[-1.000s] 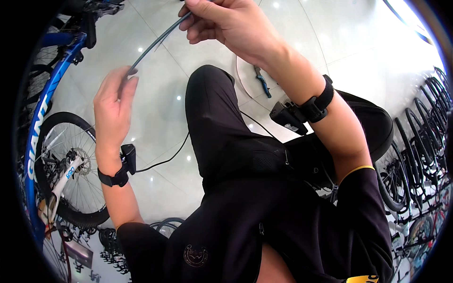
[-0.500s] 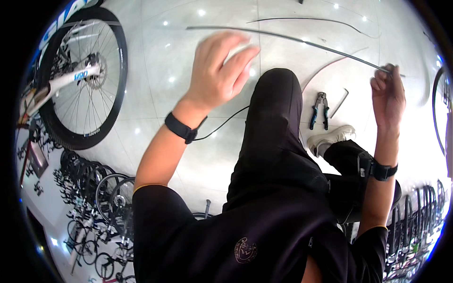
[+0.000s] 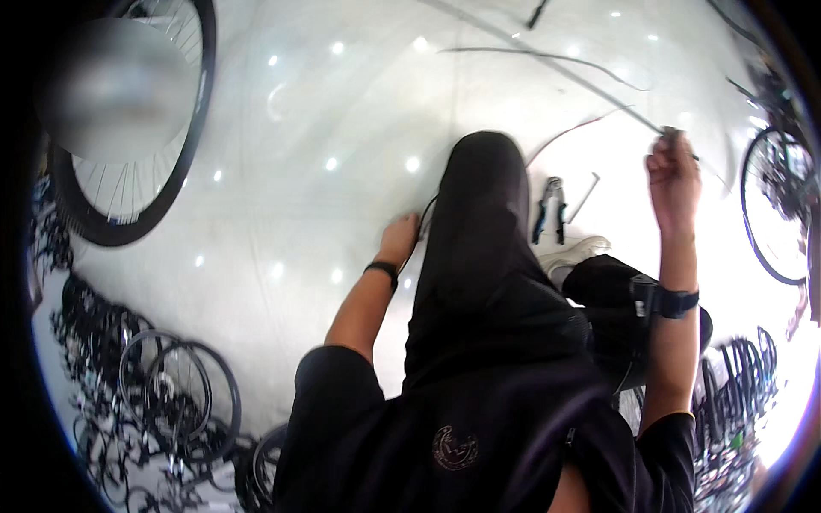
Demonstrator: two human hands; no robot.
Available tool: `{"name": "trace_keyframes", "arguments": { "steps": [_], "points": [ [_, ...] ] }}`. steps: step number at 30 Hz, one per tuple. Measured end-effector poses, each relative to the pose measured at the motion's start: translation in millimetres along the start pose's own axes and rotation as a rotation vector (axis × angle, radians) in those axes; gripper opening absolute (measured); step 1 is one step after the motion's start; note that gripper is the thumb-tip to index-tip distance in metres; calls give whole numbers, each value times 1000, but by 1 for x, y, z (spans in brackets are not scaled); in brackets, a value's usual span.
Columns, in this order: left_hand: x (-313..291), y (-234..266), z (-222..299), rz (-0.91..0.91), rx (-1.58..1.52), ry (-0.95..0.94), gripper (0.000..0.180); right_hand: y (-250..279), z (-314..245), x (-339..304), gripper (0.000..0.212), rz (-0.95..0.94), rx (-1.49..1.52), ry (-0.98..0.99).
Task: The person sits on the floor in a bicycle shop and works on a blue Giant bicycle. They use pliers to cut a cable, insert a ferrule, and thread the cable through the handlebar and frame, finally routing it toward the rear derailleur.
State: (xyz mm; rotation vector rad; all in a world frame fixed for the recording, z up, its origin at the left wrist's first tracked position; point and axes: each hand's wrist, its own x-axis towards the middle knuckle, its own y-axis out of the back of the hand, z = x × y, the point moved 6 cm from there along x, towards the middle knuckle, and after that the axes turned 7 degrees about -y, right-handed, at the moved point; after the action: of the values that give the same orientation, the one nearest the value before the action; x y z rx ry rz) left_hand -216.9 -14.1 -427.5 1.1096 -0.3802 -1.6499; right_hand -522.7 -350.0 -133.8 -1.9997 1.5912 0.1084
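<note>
Between its fingertips my right hand [image 3: 676, 184] pinches one end of a long, thin grey cable housing [image 3: 590, 84]. The housing slants up to the far left across the floor view and is blurred by motion. My left hand [image 3: 398, 241] is low beside my bent knee, its fingers closed at a black cable [image 3: 428, 210] that runs behind the knee. Cable cutters [image 3: 550, 210] with dark handles lie on the floor in front of my shoe, next to an L-shaped hex key [image 3: 584, 197].
A thin dark cable [image 3: 547, 55] and a reddish one [image 3: 566, 134] lie on the pale tiled floor. A large bicycle wheel [image 3: 198, 111] stands at the far left, partly behind a blurred round patch. Rows of bikes line the lower left and right. Another wheel [image 3: 747, 205] stands at right.
My left hand has dropped from beside the grey housing to the black cable by my knee. The right hand keeps the housing, which now tilts more steeply. The whole view has shifted.
</note>
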Motion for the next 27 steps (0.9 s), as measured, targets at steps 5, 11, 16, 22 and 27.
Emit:
{"name": "trace_keyframes", "arguments": {
  "steps": [5, 11, 16, 22, 27],
  "points": [
    [-2, -18, -5, 85, -92, 7, 12, -32, 4, -22, 42, 52, -55, -2],
    [5, -10, -14, 76, 78, -20, 14, -30, -21, -42, 46, 164, -108, 191],
    [-1, 78, -57, 322, -9, 103, 23, -40, -59, -45, 27, 248, -108, 375],
    [-39, 322, 78, 784, -621, -190, 13, -97, -88, -63, 22, 285, -610, 718],
    [-73, 426, 232, 763, -910, -678, 23, -175, -43, -55, 16, 30, -1218, 885]
  ]
}}
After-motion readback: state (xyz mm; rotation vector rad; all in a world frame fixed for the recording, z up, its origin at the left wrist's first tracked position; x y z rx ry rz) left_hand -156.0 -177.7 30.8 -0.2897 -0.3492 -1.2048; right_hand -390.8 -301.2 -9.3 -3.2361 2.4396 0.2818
